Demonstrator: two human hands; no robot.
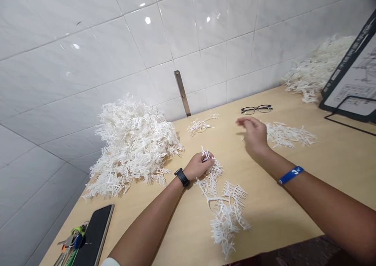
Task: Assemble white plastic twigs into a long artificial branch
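My left hand [200, 165], with a black watch on the wrist, is closed around the top end of a white plastic branch piece [225, 203] that trails toward the table's near edge. My right hand [254, 136], a blue band on its wrist, hovers over the wooden table [323, 164] with fingers loosely spread and nothing in them. It is next to a small scatter of white plastic sprigs [288, 134]. A large heap of white plastic branches [133, 144] lies left of my left hand against the tiled wall.
Black-framed glasses [256, 109] lie near the wall. A few loose sprigs [201, 124] sit beside a metal bracket [182, 93]. Another white heap [317, 68] and a black-framed instruction board [352, 78] are at the far right. A phone [94, 234] and keys [70, 243] lie near left.
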